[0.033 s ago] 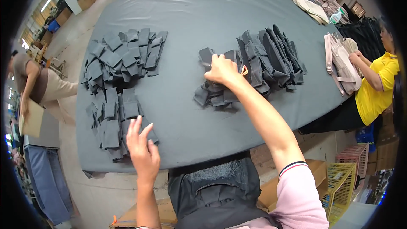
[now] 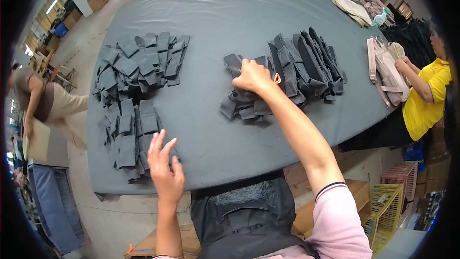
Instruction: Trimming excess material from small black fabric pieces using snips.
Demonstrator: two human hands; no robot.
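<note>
My right hand [image 2: 251, 75] reaches over the left end of a pile of dark grey folded fabric pieces [image 2: 306, 67]. Its fingers are closed on one dark fabric piece [image 2: 233, 62], whose upper end sticks out beyond the fingertips. A small orange loop [image 2: 277, 78] shows beside that wrist; what it belongs to is hidden. Above the table's near edge, my left hand [image 2: 165, 165] is open, fingers spread, holding nothing. It hovers by the lower-right side of a smaller heap of fabric pieces [image 2: 127, 139]. Behind that heap lies a larger heap of similar pieces [image 2: 139, 64].
A grey cloth covers the large table [image 2: 211, 33]. At its right edge, a person in yellow [image 2: 426, 96] handles a beige backpack [image 2: 388, 74]. Another person [image 2: 40, 91] is at the left. Yellow [image 2: 385, 206] and pink crates stand below right, near a cardboard box [image 2: 359, 194].
My left hand has shifted very slightly to the right. The right hand stays at the same fabric piece. The person at the left has moved a little.
</note>
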